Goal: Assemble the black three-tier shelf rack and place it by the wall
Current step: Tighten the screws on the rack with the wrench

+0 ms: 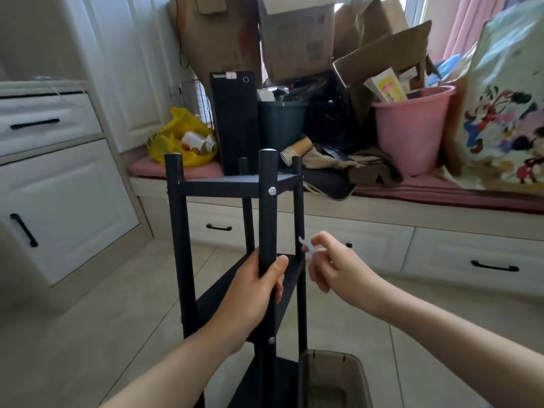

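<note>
Little writing can be read: the black computer tower (pixel 235 122), at 12 o'clock from the rack on the window seat (pixel 441 191), carries a strip of white lettering along its top edge, too blurred to make out, beside a small ring mark; the cardboard boxes (pixel 297 39) above it show faint print that is also illegible; the bag (pixel 509 113) at 2 o'clock bears cartoon mice but no words I can tell.

The black shelf rack (pixel 235 187) stands upright on the tiled floor in the middle of the view, long axis vertical, its posts pointing up at 12 o'clock and its three shelves lying level one below another; a silver screw (pixel 272 190) shows on the near post (pixel 268 219) at the top shelf, another (pixel 271 340) lower down.

The left hand (pixel 253 298) grips that near post just above the middle shelf, thumb on the 3 o'clock side and fingers curled round behind it; the right hand (pixel 335 269), at 3 o'clock from the post and clear of it, pinches a small white piece (pixel 306 245) between thumb and forefinger, the other fingers loosely curled; the piece sits just beside the right rear post (pixel 298 207), and I cannot tell whether it touches.

A brown bin (pixel 332 378) stands at 5 o'clock of the rack's foot; a pink bucket (pixel 412 128) and a yellow bag (pixel 179 134) rest on the seat.
</note>
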